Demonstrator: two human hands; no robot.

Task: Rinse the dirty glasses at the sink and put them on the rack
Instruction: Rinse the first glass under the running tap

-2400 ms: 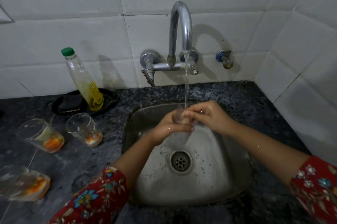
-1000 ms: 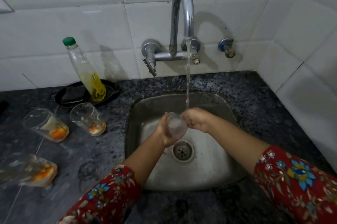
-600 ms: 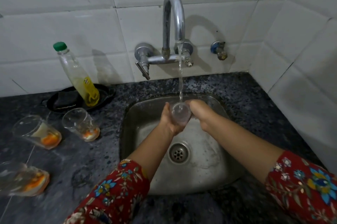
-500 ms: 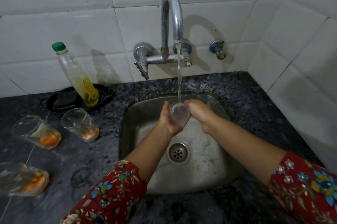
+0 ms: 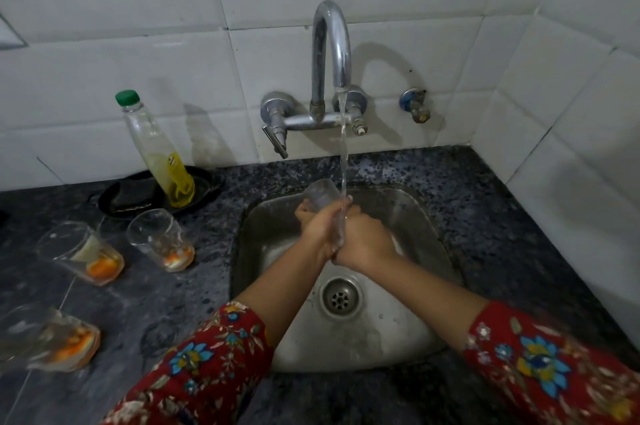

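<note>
A clear glass [image 5: 320,195] is held over the steel sink [image 5: 419,217], tilted away from me, beside the stream running from the tap [image 5: 330,44]. My left hand [image 5: 317,229] grips the glass around its body. My right hand [image 5: 362,239] wraps around its lower part, and the water lands where the two hands meet. Three dirty glasses with orange residue stand on the dark counter at the left: one [image 5: 161,239] nearest the sink, one [image 5: 81,253] further left, one [image 5: 45,338] at the lower left. No rack is in view.
A soap bottle with a green cap [image 5: 156,151] stands in a black dish [image 5: 204,187] against the white tiled wall. A second valve [image 5: 414,106] sits on the wall right of the tap. The sink drain [image 5: 341,296] lies below my hands.
The glass has turned from facing me to tilting away, and its open end now points up and left. My hands have closed together around it under the stream.
</note>
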